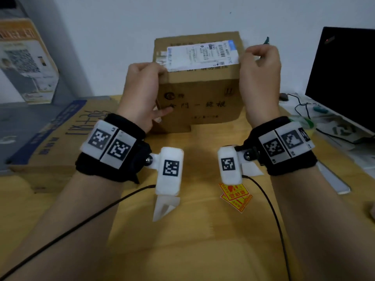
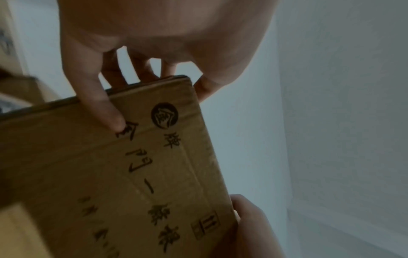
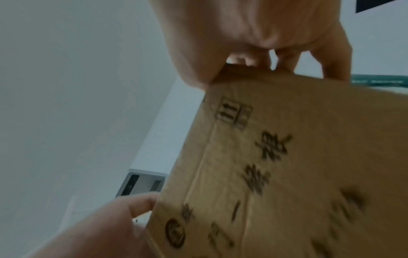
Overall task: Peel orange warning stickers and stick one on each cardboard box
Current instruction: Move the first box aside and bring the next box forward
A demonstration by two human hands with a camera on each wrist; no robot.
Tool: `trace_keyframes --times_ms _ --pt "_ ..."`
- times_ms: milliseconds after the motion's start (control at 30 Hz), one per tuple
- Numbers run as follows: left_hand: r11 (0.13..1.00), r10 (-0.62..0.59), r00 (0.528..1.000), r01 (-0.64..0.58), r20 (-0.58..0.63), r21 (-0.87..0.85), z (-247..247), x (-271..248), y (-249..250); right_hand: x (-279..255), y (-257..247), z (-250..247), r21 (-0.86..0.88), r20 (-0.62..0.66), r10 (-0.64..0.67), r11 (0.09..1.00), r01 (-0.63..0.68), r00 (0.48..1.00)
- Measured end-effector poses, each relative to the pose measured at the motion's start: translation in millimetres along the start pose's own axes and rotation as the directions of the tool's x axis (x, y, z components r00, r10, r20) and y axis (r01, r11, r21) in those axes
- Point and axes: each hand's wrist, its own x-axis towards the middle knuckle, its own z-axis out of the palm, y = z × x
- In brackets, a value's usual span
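A brown cardboard box (image 1: 199,92) with black printed characters and a white shipping label (image 1: 203,53) on top stands in the middle of the wooden table, tilted. My left hand (image 1: 142,86) grips its left upper edge, thumb on the front face (image 2: 103,104). My right hand (image 1: 259,69) grips the right upper edge, fingers curled over the top (image 3: 253,57). Two orange warning stickers (image 1: 235,195) lie on the table near me, below my right wrist. A second, flat cardboard box (image 1: 56,138) with blue print lies at the left.
A dark monitor (image 1: 345,78) stands at the right with cables and papers beneath it. A printed carton (image 1: 24,61) leans against the wall at the far left. White backing scraps (image 1: 164,207) lie on the wooden table (image 1: 192,240).
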Motion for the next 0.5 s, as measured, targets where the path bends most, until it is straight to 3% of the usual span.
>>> trace_keyframes --times_ms 100,233,367,500 --pt "0.987 -0.058 0.998 0.058 -0.004 0.153 -24.9 -4.5 -0.8 -6.4 -4.2 3.6 -0.218 0.207 0.048 0.976 -0.001 0.977" --pt "0.935 -0.204 0.978 0.181 0.044 0.306 -47.2 -7.0 -13.9 -15.4 2.9 8.4 -0.447 0.417 0.179 0.894 0.030 0.891" --pt "0.882 -0.297 0.952 0.245 0.072 0.403 -54.8 -9.5 -34.3 -17.4 12.3 12.6 -0.548 0.449 0.182 0.829 0.109 0.875" --pt "0.858 -0.174 0.984 0.134 0.035 0.495 -58.6 1.5 -39.6 -19.2 17.4 13.0 -0.627 0.484 0.241 0.766 0.140 0.841"
